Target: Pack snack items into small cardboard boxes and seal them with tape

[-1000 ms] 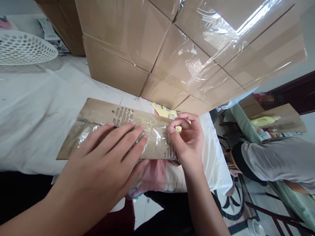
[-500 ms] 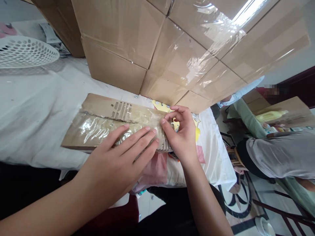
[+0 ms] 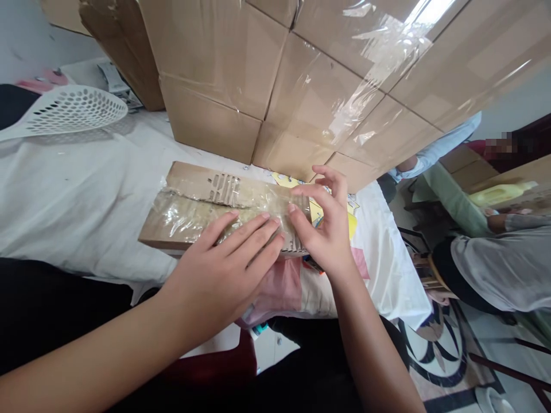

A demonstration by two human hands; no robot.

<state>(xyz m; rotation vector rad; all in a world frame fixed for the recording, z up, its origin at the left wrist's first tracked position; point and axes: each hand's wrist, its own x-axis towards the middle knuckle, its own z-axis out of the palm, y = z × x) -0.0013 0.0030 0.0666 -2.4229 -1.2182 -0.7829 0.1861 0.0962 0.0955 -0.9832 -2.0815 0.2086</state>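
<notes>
The left hand [image 3: 228, 267] presses flat, fingers loosely together, on a taped carton [image 3: 183, 215] atop the white cloth [image 3: 86, 195]; the right hand [image 3: 327, 229] curls at its right end, thumb and forefinger apart; steady left pressure should prevent sliding

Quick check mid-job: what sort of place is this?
Probably a small packing workroom, though I can't be certain. Stacked cardboard cartons under clear plastic stand on a white tablecloth, a taped cardboard package lies before them, and a person in a grey top is nearby.
</notes>
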